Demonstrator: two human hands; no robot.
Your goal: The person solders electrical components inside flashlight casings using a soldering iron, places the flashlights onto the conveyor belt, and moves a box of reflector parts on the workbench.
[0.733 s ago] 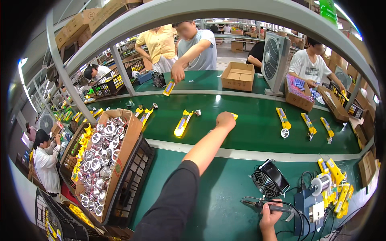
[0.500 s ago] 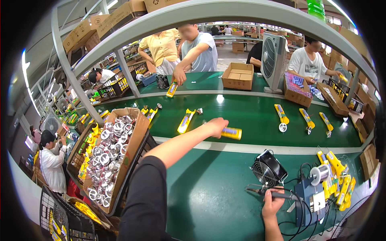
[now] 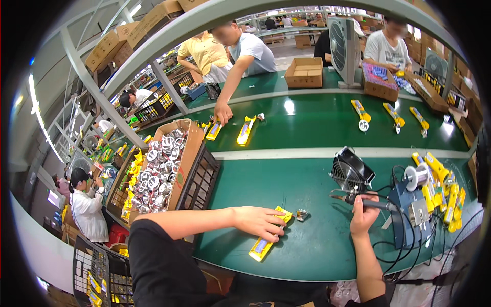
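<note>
Drawn back since the earlier frame from the belt (image 3: 317, 123) beyond the small black fan (image 3: 353, 171), the left hand (image 3: 258, 222) partly covers a yellow case (image 3: 260, 249) on the worktop (image 3: 286, 184) left of that fan, fingers bent over it; its thumb is hidden, so I cannot tell if that grip pinches. Just on the fan's near side, the right hand (image 3: 363, 215) pinches a soldering iron (image 3: 377, 204).

At six o'clock, the left hand (image 3: 260, 223) lies over a yellow flashlight body (image 3: 261, 248) on the green table (image 3: 286, 179). At four o'clock, the right hand (image 3: 362, 217) holds a soldering iron (image 3: 377, 204). Near nine o'clock, a cardboard box (image 3: 191, 153) is full of shiny silver reflectors (image 3: 153, 181).
</note>
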